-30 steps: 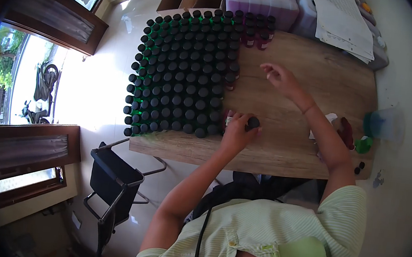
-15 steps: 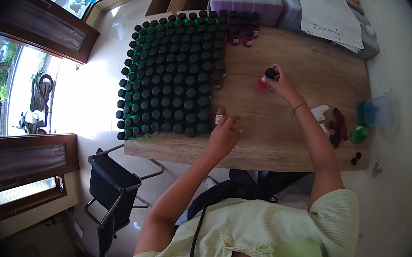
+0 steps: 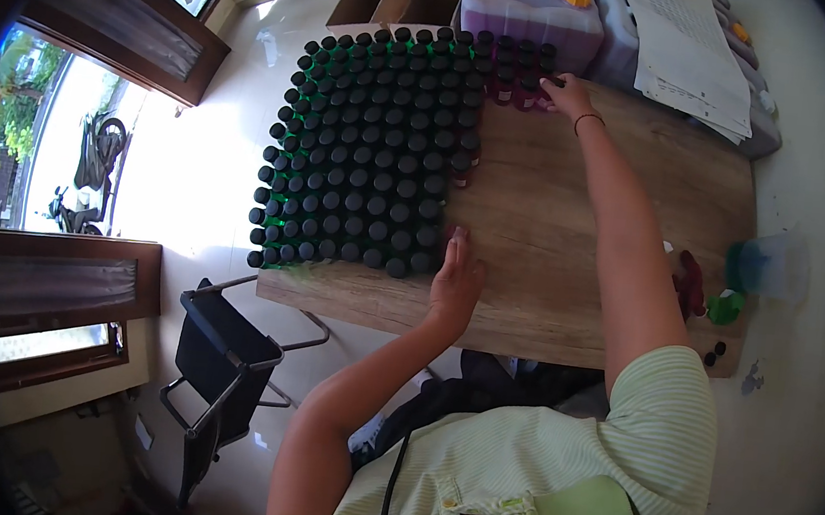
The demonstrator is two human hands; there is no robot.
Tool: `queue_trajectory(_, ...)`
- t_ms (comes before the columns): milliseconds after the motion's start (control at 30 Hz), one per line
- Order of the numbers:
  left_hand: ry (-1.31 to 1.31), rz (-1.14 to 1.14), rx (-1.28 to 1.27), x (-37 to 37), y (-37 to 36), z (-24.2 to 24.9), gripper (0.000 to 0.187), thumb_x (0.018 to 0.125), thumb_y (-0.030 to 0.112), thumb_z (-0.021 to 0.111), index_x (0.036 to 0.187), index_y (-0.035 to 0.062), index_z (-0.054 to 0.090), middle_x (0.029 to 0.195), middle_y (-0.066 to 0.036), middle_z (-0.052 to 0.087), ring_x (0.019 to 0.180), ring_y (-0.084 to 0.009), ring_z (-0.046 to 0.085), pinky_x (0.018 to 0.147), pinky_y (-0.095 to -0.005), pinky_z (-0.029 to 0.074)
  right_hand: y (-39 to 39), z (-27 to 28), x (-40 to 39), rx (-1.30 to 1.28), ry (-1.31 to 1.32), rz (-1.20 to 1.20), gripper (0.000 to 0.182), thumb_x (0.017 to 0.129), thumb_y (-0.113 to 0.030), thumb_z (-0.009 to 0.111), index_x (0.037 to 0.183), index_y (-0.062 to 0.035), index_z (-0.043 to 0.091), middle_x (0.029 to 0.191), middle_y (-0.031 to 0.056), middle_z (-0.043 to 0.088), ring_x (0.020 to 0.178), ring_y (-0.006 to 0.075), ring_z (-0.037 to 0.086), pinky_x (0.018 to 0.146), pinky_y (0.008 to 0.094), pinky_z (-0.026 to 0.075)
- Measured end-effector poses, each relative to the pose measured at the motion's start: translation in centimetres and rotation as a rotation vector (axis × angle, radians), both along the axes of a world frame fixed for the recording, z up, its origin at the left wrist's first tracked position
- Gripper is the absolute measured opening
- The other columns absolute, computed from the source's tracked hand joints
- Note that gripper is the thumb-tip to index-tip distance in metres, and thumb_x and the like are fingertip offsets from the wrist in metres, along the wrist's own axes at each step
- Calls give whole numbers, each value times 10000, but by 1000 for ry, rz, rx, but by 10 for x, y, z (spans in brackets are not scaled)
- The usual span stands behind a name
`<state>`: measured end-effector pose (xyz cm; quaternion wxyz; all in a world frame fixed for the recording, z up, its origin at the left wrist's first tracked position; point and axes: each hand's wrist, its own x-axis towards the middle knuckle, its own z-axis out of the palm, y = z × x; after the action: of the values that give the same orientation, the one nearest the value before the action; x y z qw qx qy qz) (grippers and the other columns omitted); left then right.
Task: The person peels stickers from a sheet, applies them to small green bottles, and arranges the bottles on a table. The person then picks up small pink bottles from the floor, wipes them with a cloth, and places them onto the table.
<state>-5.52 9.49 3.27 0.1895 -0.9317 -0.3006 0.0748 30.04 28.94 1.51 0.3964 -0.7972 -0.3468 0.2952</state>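
My right hand (image 3: pixel 574 100) is at the far side of the table, closed round the top of a small pink bottle (image 3: pixel 543 102) with a black cap. Beside it stand several other pink bottles (image 3: pixel 504 94), also black-capped. Close to the near right corner of a large block of green bottles (image 3: pixel 361 177) is my left hand (image 3: pixel 460 288). Its fingers are stretched out and apart, pointing toward the far side. Whatever lies under or just beyond those fingertips is mostly hidden.
Large jerrycans of purple liquid (image 3: pixel 533 19) and papers (image 3: pixel 700 57) line the far edge. At the right are a plastic jug (image 3: pixel 773 267), a dark red cloth (image 3: pixel 691 285), a green item (image 3: pixel 726 308) and loose black caps (image 3: pixel 715 353). A black chair (image 3: pixel 221 353) stands near left.
My right hand has carried the pink bottle from mid-table to the far group of pink bottles. My left hand stays near the block's corner with fingers straighter. The view has shifted slightly.
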Motion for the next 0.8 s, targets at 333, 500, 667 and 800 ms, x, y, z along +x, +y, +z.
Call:
queue_trajectory(333, 81, -103, 85, 11, 20, -23, 263, 819, 180, 497, 1046, 116, 612, 1137, -133, 514, 1117, -328, 468, 1005, -466, 250, -16, 4, -10, 116, -208, -39, 388, 861, -323, 570, 1059, 10, 540, 902, 128, 627, 787, 196, 643, 728, 319, 495)
queue_trajectory(500, -30, -96, -62, 22, 30, -15, 237, 757, 127, 538, 963, 83, 647, 1078, -105, 518, 905, -292, 559, 909, -436, 320, -115, -7, -71, 278, -67, 241, 274, 821, -155, 588, 1061, -27, 555, 819, 61, 534, 714, 147, 515, 692, 294, 452)
queue_trajectory(667, -134, -41, -470, 42, 30, 13, 177, 725, 76, 562, 896, 64, 608, 1005, -93, 532, 809, -291, 613, 729, -424, 466, -160, -37, -94, 152, 69, 287, 277, 809, -125, 588, 1069, -32, 566, 937, 85, 549, 806, 153, 547, 743, 290, 460)
queue_trajectory(800, -220, -2, -634, 55, 25, -21, 204, 734, 40, 547, 937, 52, 534, 977, -103, 518, 768, -317, 638, 610, -400, 541, -118, -54, -79, 193, -66, 286, 295, 813, -135, 574, 1089, -30, 576, 1046, 139, 567, 957, 242, 564, 847, 333, 450)
